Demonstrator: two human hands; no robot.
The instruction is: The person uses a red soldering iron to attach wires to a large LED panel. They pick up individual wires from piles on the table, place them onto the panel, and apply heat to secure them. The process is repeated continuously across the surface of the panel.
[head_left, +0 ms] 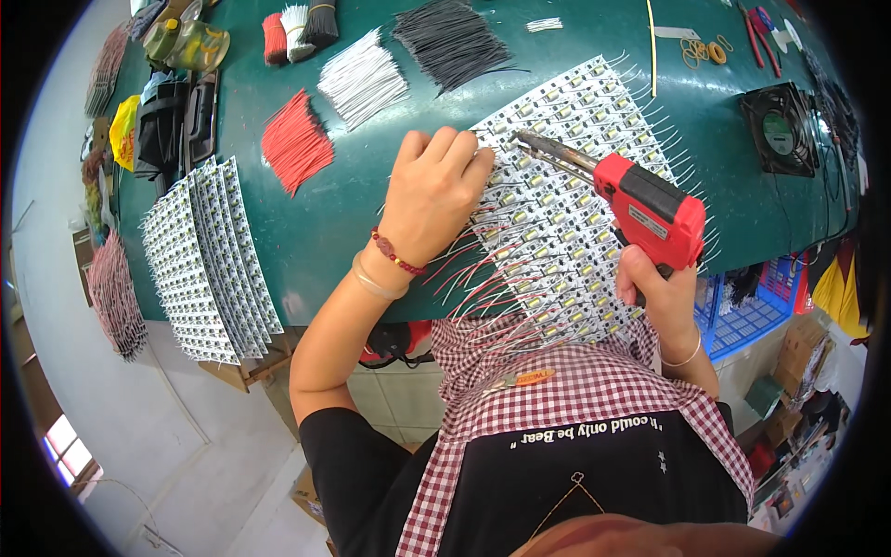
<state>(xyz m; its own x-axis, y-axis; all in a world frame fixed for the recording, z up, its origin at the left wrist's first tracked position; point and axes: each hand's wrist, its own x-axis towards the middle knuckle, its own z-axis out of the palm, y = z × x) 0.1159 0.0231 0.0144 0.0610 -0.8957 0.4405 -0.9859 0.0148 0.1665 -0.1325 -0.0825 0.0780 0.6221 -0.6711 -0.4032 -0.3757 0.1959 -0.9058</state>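
Note:
My right hand (654,288) grips a red and black soldering gun (659,213) by its handle. The gun's metal tip points left, at the upper left part of a white LED circuit board panel (566,209). That panel lies at a slant on the table and reaches my lap, with rows of small components on it. My left hand (441,186) rests at the panel's left edge, its fingers curled and closed near the tip; what they pinch is hidden. Red and white wires (478,278) stick out along the panel's left side, and pale wires line its right side.
Piles of red wires (297,141), white wires (364,79) and black wires (450,45) lie on the green table (269,223). More LED panels (209,265) stand stacked at left. A black fan (780,130), pliers (761,42) and a blue crate (756,311) are at right.

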